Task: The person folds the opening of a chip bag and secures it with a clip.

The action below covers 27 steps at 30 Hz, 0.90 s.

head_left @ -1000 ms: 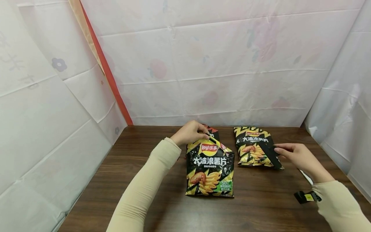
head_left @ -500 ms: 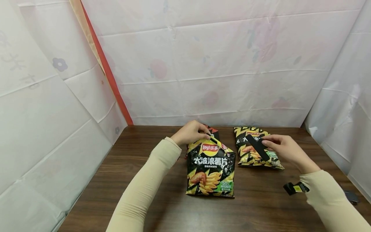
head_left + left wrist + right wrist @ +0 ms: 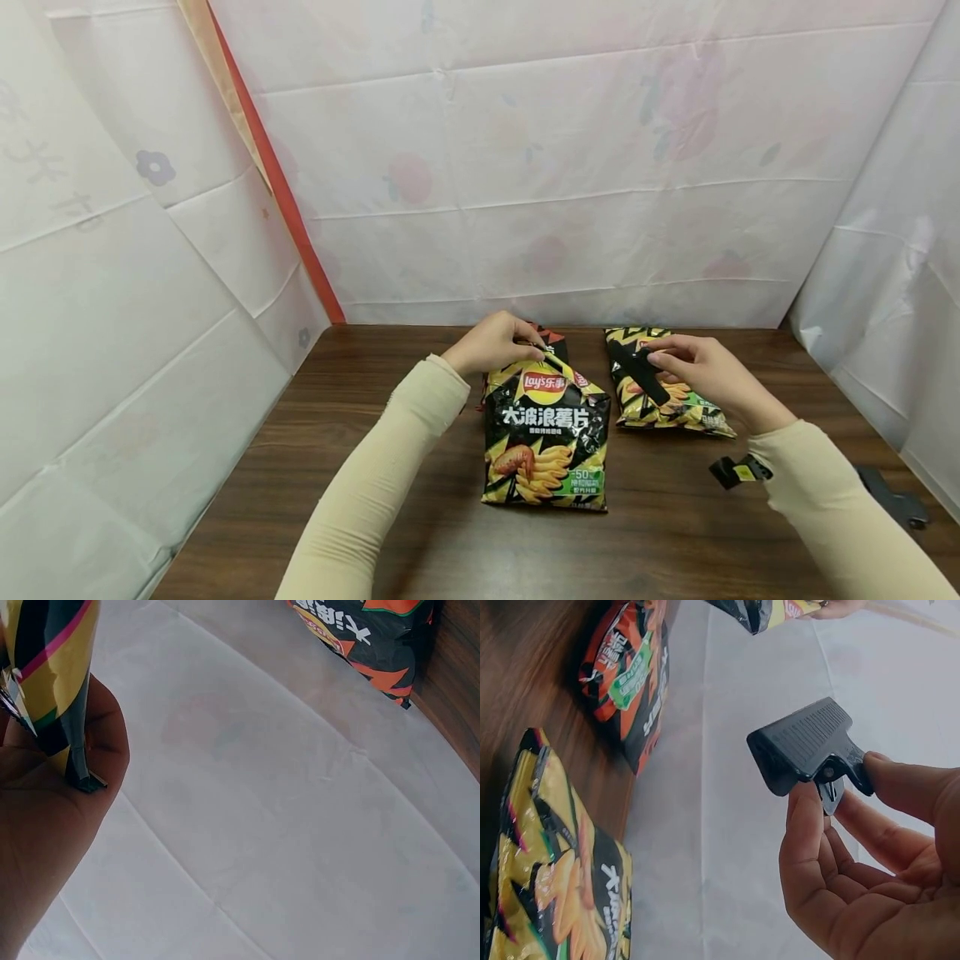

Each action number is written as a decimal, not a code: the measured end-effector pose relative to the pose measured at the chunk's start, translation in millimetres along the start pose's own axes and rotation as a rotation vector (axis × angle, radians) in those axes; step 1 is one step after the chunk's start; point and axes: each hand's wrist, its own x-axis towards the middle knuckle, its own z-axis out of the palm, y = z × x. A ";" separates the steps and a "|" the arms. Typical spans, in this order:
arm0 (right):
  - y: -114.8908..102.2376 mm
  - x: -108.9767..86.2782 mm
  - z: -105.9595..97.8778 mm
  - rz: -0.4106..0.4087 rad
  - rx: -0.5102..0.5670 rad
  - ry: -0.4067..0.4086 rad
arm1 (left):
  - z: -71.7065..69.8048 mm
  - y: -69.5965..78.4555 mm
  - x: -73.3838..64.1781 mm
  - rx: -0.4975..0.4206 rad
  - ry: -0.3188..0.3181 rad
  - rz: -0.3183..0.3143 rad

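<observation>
A black-and-yellow Lay's chip bag (image 3: 545, 442) stands upright on the table, its top folded over. My left hand (image 3: 495, 343) pinches that folded top edge; the bag's crumpled end (image 3: 56, 682) also shows in the left wrist view. In my right hand (image 3: 708, 379) is a wide black bag clip (image 3: 639, 371), held between thumb and fingers by its handles. The right wrist view shows this clip (image 3: 802, 742) in the air, apart from the bags. Behind it in the head view lies a second black-and-yellow chip bag (image 3: 693, 414).
A red-and-black chip bag (image 3: 554, 340) sits behind the held bag, mostly hidden. Another dark object (image 3: 896, 502) lies at the right edge of the brown table (image 3: 337, 383), partly covered by my sleeve. White patterned cloth (image 3: 525, 167) encloses the table's back and sides.
My right hand has moved left and slightly away from me with the bag clip, toward the bag in my left hand. The left hand and its bag have hardly moved.
</observation>
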 end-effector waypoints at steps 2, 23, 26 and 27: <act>-2.8 2.0 1.3 0.002 -0.010 -0.006 | 0.5 -0.5 0.2 0.008 0.001 -0.001; -29.1 19.0 22.9 -0.095 -0.002 -0.047 | 1.4 -0.7 -0.4 0.022 0.008 0.010; -30.5 19.1 28.6 -0.101 -0.012 -0.031 | 1.4 -0.4 -0.9 0.029 0.011 0.010; -30.8 19.0 30.6 -0.100 -0.019 -0.023 | 1.4 -0.3 -1.0 0.031 0.012 0.010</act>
